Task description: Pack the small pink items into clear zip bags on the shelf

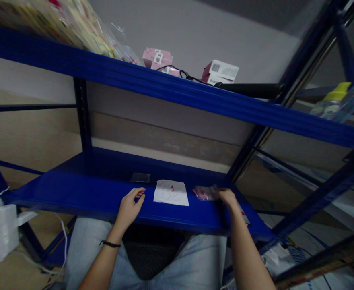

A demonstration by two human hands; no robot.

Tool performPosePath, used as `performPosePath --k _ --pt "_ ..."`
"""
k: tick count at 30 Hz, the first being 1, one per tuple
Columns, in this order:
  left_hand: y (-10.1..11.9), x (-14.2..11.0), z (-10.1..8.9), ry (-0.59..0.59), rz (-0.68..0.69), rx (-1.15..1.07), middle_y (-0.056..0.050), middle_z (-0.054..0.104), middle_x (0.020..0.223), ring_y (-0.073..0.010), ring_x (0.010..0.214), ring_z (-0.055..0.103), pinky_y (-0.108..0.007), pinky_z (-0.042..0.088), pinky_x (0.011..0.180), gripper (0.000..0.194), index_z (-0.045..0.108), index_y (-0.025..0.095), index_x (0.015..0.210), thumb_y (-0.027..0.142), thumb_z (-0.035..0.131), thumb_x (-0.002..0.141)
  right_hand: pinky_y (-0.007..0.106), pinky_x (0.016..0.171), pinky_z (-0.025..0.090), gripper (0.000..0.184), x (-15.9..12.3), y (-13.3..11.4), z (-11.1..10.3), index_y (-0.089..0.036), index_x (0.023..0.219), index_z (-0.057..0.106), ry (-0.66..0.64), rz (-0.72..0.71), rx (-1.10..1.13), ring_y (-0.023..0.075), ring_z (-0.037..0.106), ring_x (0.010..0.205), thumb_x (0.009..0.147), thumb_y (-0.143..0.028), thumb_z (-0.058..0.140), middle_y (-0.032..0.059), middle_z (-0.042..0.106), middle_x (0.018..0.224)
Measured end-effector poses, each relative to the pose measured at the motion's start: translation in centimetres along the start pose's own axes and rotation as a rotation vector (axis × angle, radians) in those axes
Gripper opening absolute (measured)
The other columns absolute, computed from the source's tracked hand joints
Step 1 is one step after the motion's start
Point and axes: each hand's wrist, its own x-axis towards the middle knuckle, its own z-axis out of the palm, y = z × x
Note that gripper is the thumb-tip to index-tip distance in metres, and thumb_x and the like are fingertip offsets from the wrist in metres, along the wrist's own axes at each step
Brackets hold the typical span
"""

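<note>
Left hand [130, 207] open by white paper [171, 192] — right hand [227, 198] on a pink-bead bag [205, 192], grip unclear.

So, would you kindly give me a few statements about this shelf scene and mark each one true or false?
The right hand touches a clear plastic bag of small pink pieces: true.
The left hand holds a white paper sheet: false, it is beside the sheet, apart from it.
A small pink piece lies on that sheet: true.
A black cord bracelet circles the right wrist: false, it is on the left wrist.
Pink cardboard boxes stand on the lower shelf: false, the pink cardboard boxes stand on the upper blue steel shelf.
</note>
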Motion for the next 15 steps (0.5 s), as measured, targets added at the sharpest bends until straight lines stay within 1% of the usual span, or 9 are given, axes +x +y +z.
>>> performPosePath --k 4,7,9,10,12,14,15 --pt "-0.2 -0.1 0.1 0.015 -0.022 -0.023 -0.005 0.072 0.095 -0.0197 0.083 0.070 -0.032 0.056 0.079 0.024 0.069 0.021 0.101 0.033 0.055 0.087 0.023 0.066 0.046 0.030 -0.6 0.6 -1.1 -0.014 0.096 0.077 0.045 -0.024 0.137 0.0230 0.069 0.090 0.078 -0.021 0.055 0.0112 0.076 0.095" --pt "-0.6 -0.1 0.0 0.026 -0.039 -0.048 -0.004 0.072 0.094 -0.0198 0.084 0.070 -0.032 0.057 0.080 0.024 0.069 0.021 0.101 0.034 0.056 0.087 0.025 0.067 0.045 0.022 -1.2 0.4 -2.2 -0.018 0.084 0.078 0.069 0.021 0.121 0.0238 0.068 0.086 0.072 -0.022 0.059 0.0092 0.075 0.084" --pt "-0.8 0.0 0.0 0.038 -0.045 -0.066 -0.005 0.073 0.094 -0.0201 0.084 0.070 -0.032 0.057 0.080 0.024 0.069 0.021 0.101 0.035 0.056 0.086 0.026 0.063 0.044 0.019 -1.8 0.1 -3.0 -0.017 0.078 0.076 0.061 0.037 0.167 0.0231 0.067 0.078 0.071 -0.026 0.060 0.0083 0.072 0.074" --pt "-0.8 0.1 0.0 0.045 -0.049 -0.071 -0.005 0.073 0.093 -0.0201 0.083 0.070 -0.031 0.057 0.079 0.024 0.070 0.021 0.100 0.036 0.057 0.086 0.026 0.061 0.044 0.020 -2.1 -0.2 -3.4 -0.016 0.077 0.075 0.045 0.030 0.227 0.0222 0.066 0.074 0.072 -0.028 0.060 0.0078 0.070 0.070" --pt "-0.3 0.2 0.2 0.053 -0.071 -0.076 -0.005 0.073 0.091 -0.0198 0.080 0.070 -0.031 0.057 0.076 0.024 0.070 0.020 0.099 0.035 0.058 0.084 0.026 0.056 0.042 0.023 -3.0 -0.9 -3.7 -0.014 0.079 0.073 -0.010 -0.005 0.417 0.0189 0.061 0.063 0.073 -0.032 0.059 0.0059 0.066 0.063" --pt "1.2 0.1 0.6 0.043 -0.108 -0.091 -0.005 0.073 0.088 -0.0195 0.076 0.069 -0.031 0.056 0.073 0.025 0.071 0.019 0.098 0.035 0.059 0.083 0.024 0.054 0.040 0.025 -4.3 -2.1 -3.6 -0.013 0.080 0.070 -0.064 -0.049 0.630 0.0152 0.056 0.057 0.071 -0.035 0.062 0.0032 0.062 0.061" --pt "2.3 -0.1 1.0 0.025 -0.119 -0.111 -0.005 0.073 0.089 -0.0196 0.076 0.069 -0.031 0.057 0.073 0.025 0.071 0.019 0.099 0.035 0.059 0.083 0.024 0.054 0.040 0.026 -5.2 -2.9 -3.3 -0.013 0.079 0.068 -0.089 -0.079 0.720 0.0138 0.054 0.055 0.070 -0.038 0.065 0.0021 0.061 0.061"
